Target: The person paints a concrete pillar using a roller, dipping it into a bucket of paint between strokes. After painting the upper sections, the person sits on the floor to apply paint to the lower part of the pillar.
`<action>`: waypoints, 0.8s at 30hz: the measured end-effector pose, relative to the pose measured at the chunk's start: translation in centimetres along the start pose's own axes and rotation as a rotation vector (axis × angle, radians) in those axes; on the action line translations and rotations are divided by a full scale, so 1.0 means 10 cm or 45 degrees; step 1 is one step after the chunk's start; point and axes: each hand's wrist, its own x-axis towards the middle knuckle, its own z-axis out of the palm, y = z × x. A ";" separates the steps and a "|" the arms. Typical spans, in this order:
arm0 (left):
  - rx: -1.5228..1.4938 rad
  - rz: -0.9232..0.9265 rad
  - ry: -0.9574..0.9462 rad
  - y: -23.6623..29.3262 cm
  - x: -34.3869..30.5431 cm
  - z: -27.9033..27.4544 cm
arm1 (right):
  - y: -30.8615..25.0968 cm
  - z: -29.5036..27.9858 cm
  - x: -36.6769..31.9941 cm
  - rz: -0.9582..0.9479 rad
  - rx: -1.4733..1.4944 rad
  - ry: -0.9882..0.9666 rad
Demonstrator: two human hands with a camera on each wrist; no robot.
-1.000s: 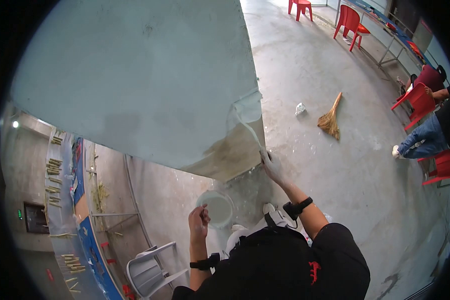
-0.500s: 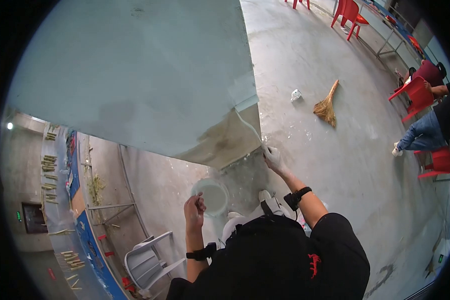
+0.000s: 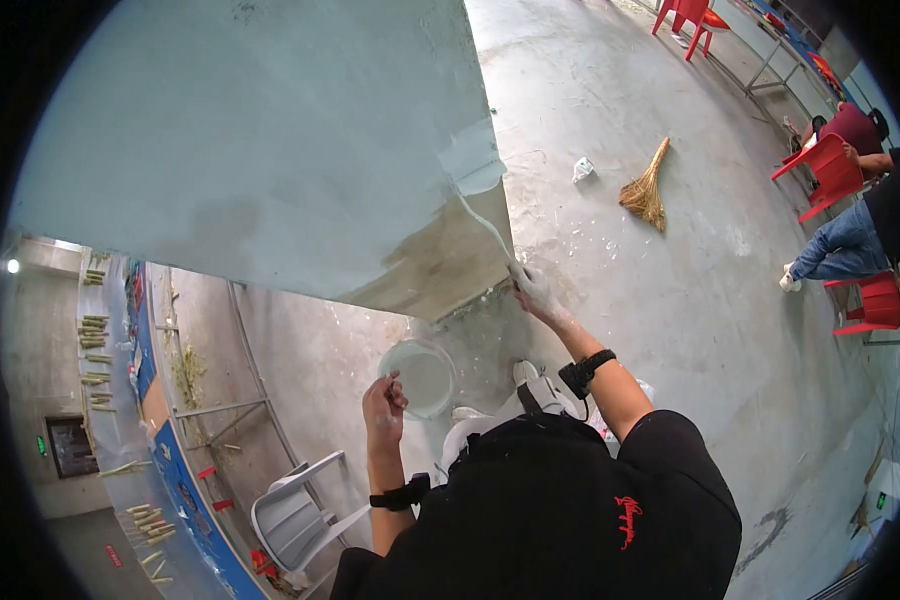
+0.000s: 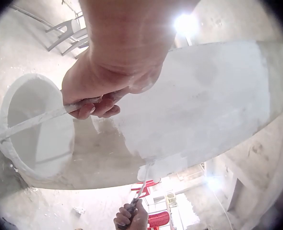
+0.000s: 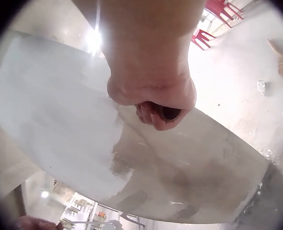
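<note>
My right hand [image 3: 537, 296] grips a long thin tool [image 3: 488, 222], smeared pale, its far end overlapping the pillar near the patch of pale coating. The rounded dark end of its handle [image 5: 170, 113] shows in the right wrist view. Pale grey coating covers most of the wide pillar [image 3: 250, 150]; its lower part is bare brown. My left hand [image 3: 383, 403] is raised near the bucket, pinching a narrow pale strip [image 4: 41, 119] that crosses in front of the bucket in the left wrist view. The whitish bucket [image 3: 440, 378] stands on the floor at the pillar's foot.
A straw broom [image 3: 650, 192] and a crumpled white scrap [image 3: 583, 169] lie on the floor to the right. The grey plastic chair [image 3: 288, 520] stands at lower left, beside a long table. People and red chairs [image 3: 832, 175] are at the far right.
The head view has shifted, so the pillar, bucket and broom sit higher in it. My right hand and its tool shift slightly along the pillar's edge; both hands keep their hold.
</note>
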 end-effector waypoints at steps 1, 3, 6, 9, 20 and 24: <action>-0.007 -0.002 -0.007 -0.01 0.01 -0.02 | 0.08 -0.01 0.00 0.001 -0.001 -0.001; -0.014 -0.005 -0.015 -0.02 0.03 -0.05 | 0.21 -0.03 0.03 0.121 -0.051 0.000; -0.030 -0.016 -0.010 -0.04 0.04 -0.06 | 0.31 -0.08 0.02 0.263 -0.065 -0.021; -0.019 -0.017 0.005 -0.05 0.02 -0.07 | 0.26 -0.11 -0.04 0.355 -0.026 -0.018; -0.015 0.018 -0.001 -0.03 -0.01 -0.04 | -0.30 0.22 -0.04 -0.019 0.035 0.094; -0.025 0.013 0.011 -0.04 -0.03 -0.03 | -0.13 0.25 -0.02 -0.018 0.010 0.054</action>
